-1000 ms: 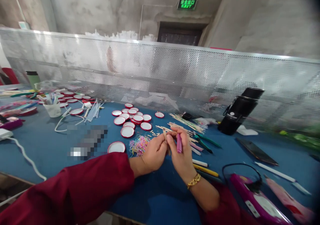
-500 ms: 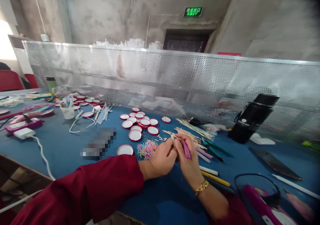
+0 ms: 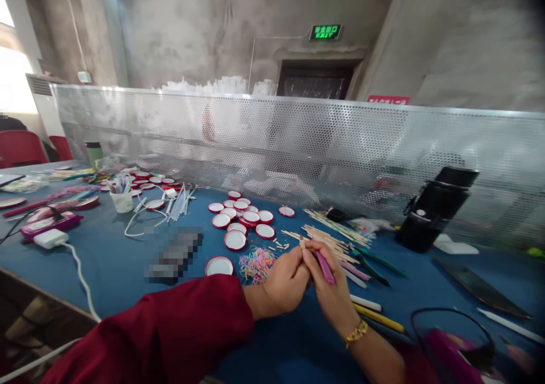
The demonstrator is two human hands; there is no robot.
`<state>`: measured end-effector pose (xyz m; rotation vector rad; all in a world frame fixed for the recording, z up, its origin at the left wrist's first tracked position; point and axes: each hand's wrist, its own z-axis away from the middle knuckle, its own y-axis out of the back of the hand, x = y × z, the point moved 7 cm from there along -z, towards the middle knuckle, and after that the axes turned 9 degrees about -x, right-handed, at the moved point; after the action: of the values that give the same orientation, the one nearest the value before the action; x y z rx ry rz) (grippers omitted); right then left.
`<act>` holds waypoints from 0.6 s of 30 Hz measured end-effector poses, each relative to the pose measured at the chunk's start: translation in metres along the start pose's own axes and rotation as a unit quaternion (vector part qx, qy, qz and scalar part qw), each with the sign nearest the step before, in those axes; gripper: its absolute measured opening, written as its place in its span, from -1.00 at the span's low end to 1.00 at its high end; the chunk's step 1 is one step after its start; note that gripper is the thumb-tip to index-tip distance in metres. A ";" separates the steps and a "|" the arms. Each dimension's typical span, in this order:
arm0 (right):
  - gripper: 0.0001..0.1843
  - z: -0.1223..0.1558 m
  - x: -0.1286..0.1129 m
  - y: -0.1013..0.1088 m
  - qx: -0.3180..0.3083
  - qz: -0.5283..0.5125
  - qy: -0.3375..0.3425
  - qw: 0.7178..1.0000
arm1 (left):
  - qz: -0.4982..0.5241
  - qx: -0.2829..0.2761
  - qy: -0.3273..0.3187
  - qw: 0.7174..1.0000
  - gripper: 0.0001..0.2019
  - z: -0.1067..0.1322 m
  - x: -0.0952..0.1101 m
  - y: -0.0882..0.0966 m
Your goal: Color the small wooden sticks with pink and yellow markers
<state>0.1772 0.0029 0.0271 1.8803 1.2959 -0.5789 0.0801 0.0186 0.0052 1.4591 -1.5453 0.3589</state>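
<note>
My left hand [image 3: 286, 283] is closed, its thumb and fingers pressed together around a thin pale wooden stick [image 3: 302, 243], whose tip shows above the fingertips. My right hand [image 3: 334, 290], with a gold bracelet [image 3: 356, 334] at the wrist, meets it there. A short purple handle [image 3: 326, 267] lies in its grip; the working end is hidden by the fingers. Colourful small rubber bands [image 3: 258, 264] lie in a heap beside my left hand. Beyond the hands are loose wooden sticks [image 3: 330, 242] and several short cut pieces [image 3: 281, 244].
Red-rimmed white lids [image 3: 235, 240] spread across the blue table. Green-handled pliers [image 3: 374, 267], a yellow pen [image 3: 378, 318] and a black flask [image 3: 438, 208] are on the right. A blurred phone-like object [image 3: 174, 256] and white cable [image 3: 80, 276] lie left. A perforated metal screen [image 3: 264, 140] stands behind.
The view has tilted slightly up, so everything sits lower and a little to the right. Both hands stay together, with the purple handle still in my right hand.
</note>
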 end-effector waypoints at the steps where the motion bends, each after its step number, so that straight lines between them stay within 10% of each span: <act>1: -0.73 0.000 -0.001 0.000 -0.002 0.000 0.002 1.000 | 0.003 -0.001 -0.003 1.000 -0.75 0.000 0.002 0.001; 18: -0.82 -0.001 -0.004 0.004 -0.008 0.045 0.017 0.999 | 0.035 -0.021 0.015 0.999 -0.73 0.001 -0.001 -0.003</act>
<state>0.1793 0.0004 0.0320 1.9314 1.2256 -0.4900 0.0825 0.0174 0.0028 1.3641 -1.5740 0.3855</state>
